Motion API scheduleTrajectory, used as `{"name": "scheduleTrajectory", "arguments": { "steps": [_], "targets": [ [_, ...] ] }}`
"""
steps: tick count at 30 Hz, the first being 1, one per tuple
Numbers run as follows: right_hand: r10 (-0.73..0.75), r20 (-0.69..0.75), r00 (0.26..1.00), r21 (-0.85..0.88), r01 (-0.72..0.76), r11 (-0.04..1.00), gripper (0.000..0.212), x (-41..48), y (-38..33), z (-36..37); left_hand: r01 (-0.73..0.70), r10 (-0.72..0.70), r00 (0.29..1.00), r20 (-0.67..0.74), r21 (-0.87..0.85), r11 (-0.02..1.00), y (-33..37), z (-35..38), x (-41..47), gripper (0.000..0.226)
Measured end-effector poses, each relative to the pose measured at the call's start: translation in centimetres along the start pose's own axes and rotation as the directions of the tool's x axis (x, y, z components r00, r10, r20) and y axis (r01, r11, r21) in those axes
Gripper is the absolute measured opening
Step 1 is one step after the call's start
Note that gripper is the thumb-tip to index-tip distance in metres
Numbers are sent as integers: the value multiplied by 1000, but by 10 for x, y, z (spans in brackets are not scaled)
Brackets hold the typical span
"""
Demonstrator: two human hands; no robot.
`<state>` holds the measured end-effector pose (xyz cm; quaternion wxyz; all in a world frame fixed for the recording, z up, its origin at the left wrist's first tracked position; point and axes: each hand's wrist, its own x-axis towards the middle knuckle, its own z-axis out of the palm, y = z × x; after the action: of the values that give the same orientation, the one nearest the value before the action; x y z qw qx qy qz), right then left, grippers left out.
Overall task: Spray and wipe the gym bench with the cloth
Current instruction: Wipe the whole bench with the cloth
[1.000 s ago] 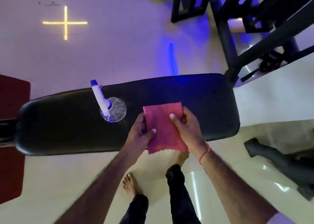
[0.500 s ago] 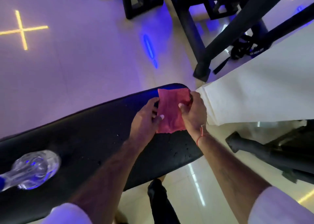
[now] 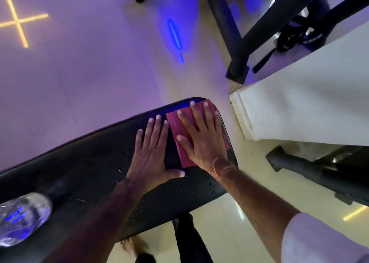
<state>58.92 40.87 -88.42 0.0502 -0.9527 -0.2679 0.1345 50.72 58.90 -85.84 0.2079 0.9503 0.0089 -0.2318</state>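
Note:
The black padded gym bench runs from lower left to its rounded end at centre right, with droplets on its surface. A red cloth lies flat on that end. My right hand presses flat on the cloth, fingers spread. Flat on the bare pad just left of the cloth rests my left hand, holding nothing. The clear spray bottle stands on the bench at the lower left edge of the view.
A white pillar base stands close to the bench's right end. Black machine frame legs are behind it, and a dark equipment foot lies on the floor at right. My legs are below the bench's near edge.
Both hands held the cloth up by its edges before; now it lies spread on the bench end, my right hand flat on it and my left released onto the pad.

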Motion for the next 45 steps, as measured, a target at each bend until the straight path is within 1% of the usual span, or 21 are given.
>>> {"name": "scheduleTrajectory", "arguments": {
  "steps": [2,5,6,7,10,12,14,18,21,23,25,28,30,31,32,34,36,39,42,43,45],
  "targets": [
    [-21,29,999,4,21,1000,65,-4,12,0,36,-36,999,5,13,999,6,1,1,158],
    [159,-7,987,30,-159,987,59,51,4,-11,57,-57,998,-5,42,997,7,1,4,159],
    [189,-12,982,44,-188,981,57,65,-1,-13,62,-62,998,-3,41,997,7,2,4,159],
    [172,-22,985,43,-171,984,56,69,-6,-11,63,-63,998,1,38,997,6,2,4,159],
    [-40,-36,999,-26,39,999,60,23,-6,3,58,-58,998,12,23,998,7,0,2,157],
    [-95,-19,995,-22,95,995,60,-14,7,5,57,-58,998,28,20,998,8,-3,1,158],
    [-69,-35,997,-22,69,997,59,-8,19,3,63,-64,997,33,34,997,8,-5,2,159],
    [67,-66,996,29,-65,997,58,33,20,-1,42,-43,999,30,32,999,5,-1,3,159],
    [91,-99,991,54,-86,995,65,-15,16,15,25,-26,1000,17,31,999,6,-2,1,157],
    [90,-72,993,84,-84,993,76,-63,13,24,3,-4,1000,15,44,999,5,-3,-2,151],
    [83,-76,994,79,-77,994,76,-72,15,25,-69,70,998,-1,77,995,3,-1,-9,131],
    [229,-132,964,140,-210,968,63,-39,20,18,-191,198,980,-35,133,973,4,10,-19,94],
    [335,-157,929,175,-307,935,60,-43,9,21,-189,199,978,-68,133,973,5,17,-20,80],
    [367,-179,913,173,-338,925,60,-59,-1,27,-183,195,978,-74,136,974,6,18,-20,77],
    [362,-183,914,147,-339,929,61,-81,-13,35,-185,197,977,-76,142,972,7,19,-19,75],
    [300,-157,941,122,-283,951,61,-114,-30,44,-198,214,973,-83,166,966,5,23,-20,72],
    [296,-142,945,131,-279,951,60,-110,-22,41,-253,272,959,-73,204,946,2,29,-23,70],
    [471,-160,867,217,-435,874,58,-80,-4,26,-295,318,945,-68,232,927,-7,35,-24,68],
    [617,-158,771,264,-569,779,59,-95,-38,35,-302,321,946,-41,249,920,-8,36,-22,68],
    [614,-168,771,261,-566,782,59,-110,-57,41,-301,322,946,-40,260,917,-7,37,-22,68],
    [542,-153,826,288,-488,824,60,-135,-78,47,-290,312,949,-42,272,917,-7,37,-22,68]
  ]
}}
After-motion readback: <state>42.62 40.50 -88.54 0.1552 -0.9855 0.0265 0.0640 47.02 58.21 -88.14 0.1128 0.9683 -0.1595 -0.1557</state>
